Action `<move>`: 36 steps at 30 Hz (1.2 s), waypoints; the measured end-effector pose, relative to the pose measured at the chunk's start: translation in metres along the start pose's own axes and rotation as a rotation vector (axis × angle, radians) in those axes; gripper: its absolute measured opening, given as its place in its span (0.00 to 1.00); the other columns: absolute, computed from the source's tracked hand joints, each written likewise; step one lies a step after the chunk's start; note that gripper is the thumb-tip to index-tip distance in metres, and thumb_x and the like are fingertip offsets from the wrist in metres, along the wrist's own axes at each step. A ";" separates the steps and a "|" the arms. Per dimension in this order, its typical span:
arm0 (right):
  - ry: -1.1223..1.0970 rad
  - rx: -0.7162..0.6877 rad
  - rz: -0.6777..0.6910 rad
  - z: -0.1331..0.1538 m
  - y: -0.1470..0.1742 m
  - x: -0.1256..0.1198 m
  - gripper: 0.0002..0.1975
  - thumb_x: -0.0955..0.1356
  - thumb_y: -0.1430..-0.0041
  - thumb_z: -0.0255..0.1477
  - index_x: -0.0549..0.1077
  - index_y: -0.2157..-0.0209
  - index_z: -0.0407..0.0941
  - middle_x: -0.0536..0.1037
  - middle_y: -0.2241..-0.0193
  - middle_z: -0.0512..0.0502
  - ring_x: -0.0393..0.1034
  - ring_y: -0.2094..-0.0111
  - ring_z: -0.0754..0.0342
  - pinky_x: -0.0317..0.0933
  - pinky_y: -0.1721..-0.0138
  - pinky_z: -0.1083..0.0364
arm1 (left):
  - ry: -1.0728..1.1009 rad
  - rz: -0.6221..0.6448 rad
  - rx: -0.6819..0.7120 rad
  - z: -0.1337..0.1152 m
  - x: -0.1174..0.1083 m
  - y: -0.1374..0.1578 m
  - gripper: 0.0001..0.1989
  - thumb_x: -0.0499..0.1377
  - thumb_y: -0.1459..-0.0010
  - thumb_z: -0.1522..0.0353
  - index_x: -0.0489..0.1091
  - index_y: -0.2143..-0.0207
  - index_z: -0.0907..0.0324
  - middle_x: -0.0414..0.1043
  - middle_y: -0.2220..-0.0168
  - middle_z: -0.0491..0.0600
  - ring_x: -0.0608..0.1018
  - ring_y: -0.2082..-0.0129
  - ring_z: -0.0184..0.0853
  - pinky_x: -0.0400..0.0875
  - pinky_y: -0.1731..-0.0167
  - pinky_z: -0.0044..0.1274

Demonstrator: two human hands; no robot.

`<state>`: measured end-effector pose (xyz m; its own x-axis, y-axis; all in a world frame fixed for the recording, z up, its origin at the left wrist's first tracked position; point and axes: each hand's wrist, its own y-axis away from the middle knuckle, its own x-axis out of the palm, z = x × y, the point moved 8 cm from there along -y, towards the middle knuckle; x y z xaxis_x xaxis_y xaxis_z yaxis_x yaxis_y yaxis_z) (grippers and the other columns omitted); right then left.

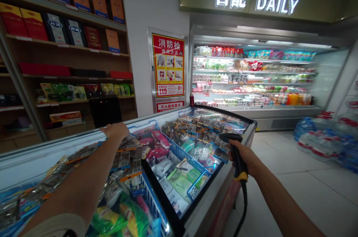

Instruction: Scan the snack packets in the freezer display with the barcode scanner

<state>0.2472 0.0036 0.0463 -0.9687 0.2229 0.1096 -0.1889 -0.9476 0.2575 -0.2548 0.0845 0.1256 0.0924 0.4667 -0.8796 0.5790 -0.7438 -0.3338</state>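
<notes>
My right hand (246, 157) is wrapped round the grip of a black and yellow barcode scanner (238, 158), held upright above the near rim of a chest freezer (207, 188). Its cable hangs down toward the floor. Across the freezer reaches my left arm, and my left hand (116, 130) is at the far rim, beside a heap of small flat packets (130, 157). The left fingers are mostly hidden, so their grip cannot be made out. Blue baskets (179, 152) inside the freezer hold green and white bags (181, 179) and pink bags (156, 144).
A black-framed divider (163, 196) crosses the freezer. A dark red can (191, 101) stands at its far corner. Behind are wooden shelves (67, 41) of boxes, a red sign (168, 66) and a lit refrigerated display (251, 108). Bottled water packs (321, 144) sit on the floor at right.
</notes>
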 end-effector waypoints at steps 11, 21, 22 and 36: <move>-0.104 -0.035 -0.074 0.017 0.020 -0.049 0.08 0.63 0.51 0.33 0.64 0.73 0.43 0.65 0.86 0.53 0.59 0.87 0.60 0.55 0.86 0.60 | 0.173 0.154 0.850 -0.280 0.090 0.184 0.21 0.52 0.52 0.64 0.62 0.54 0.57 0.59 0.51 0.53 0.62 0.52 0.39 0.56 0.54 0.29; -0.119 -0.021 -0.105 0.006 0.012 -0.079 0.10 0.65 0.53 0.34 0.66 0.71 0.42 0.66 0.85 0.53 0.60 0.86 0.61 0.56 0.86 0.61 | 0.196 0.443 1.153 -0.359 0.179 0.277 0.26 0.49 0.53 0.51 0.58 0.51 0.47 0.50 0.43 0.47 0.47 0.43 0.46 0.34 0.51 0.48; -0.117 -0.017 -0.106 0.006 0.011 -0.078 0.10 0.65 0.53 0.34 0.66 0.72 0.42 0.66 0.85 0.53 0.60 0.86 0.61 0.56 0.86 0.61 | 0.226 0.455 1.132 -0.353 0.181 0.270 0.25 0.51 0.54 0.53 0.60 0.53 0.47 0.50 0.44 0.47 0.47 0.43 0.46 0.33 0.51 0.48; 0.009 0.016 0.084 -0.005 0.027 0.009 0.10 0.64 0.52 0.36 0.65 0.73 0.42 0.66 0.85 0.54 0.60 0.87 0.61 0.56 0.88 0.61 | 0.640 0.270 0.533 -0.209 0.132 0.187 0.23 0.58 0.57 0.58 0.63 0.58 0.57 0.59 0.50 0.56 0.57 0.47 0.44 0.46 0.49 0.35</move>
<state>0.2329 -0.0212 0.0492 -0.9825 0.1402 0.1225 -0.1040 -0.9591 0.2631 0.0348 0.1072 0.0180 0.7009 0.3022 -0.6461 0.0303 -0.9176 -0.3963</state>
